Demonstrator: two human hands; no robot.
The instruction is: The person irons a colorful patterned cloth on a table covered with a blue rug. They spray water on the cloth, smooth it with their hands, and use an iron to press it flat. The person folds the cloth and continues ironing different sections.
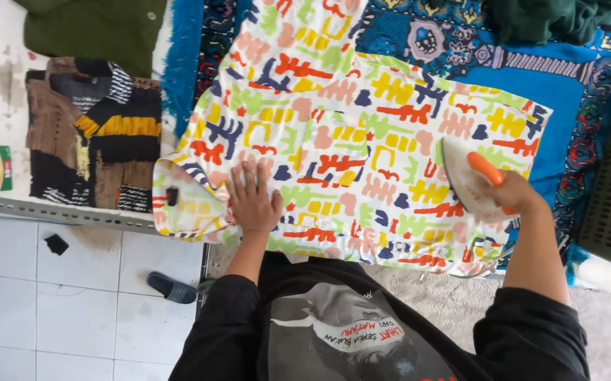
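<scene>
Black sleeves (pixel 531 331) frame the bottom of the view, and the right hand (pixel 513 194) is wrapped around the orange handle of the iron (pixel 469 185), fingers fully curled. That iron sits on the right part of the patterned shirt (pixel 348 141), its long axis running up-left, tip aimed toward the shirt's middle. The left hand (pixel 252 201) lies flat, fingers spread wide, pressing the shirt's left part and gripping nothing. Under the shirt is a blue blanket (pixel 566 106), with bare blue showing right of the iron. Left of the shirt's edge rests a folded brown and black shirt (pixel 94 134); below that, tiled floor (pixel 73 303) and a slipper (pixel 170 288).
</scene>
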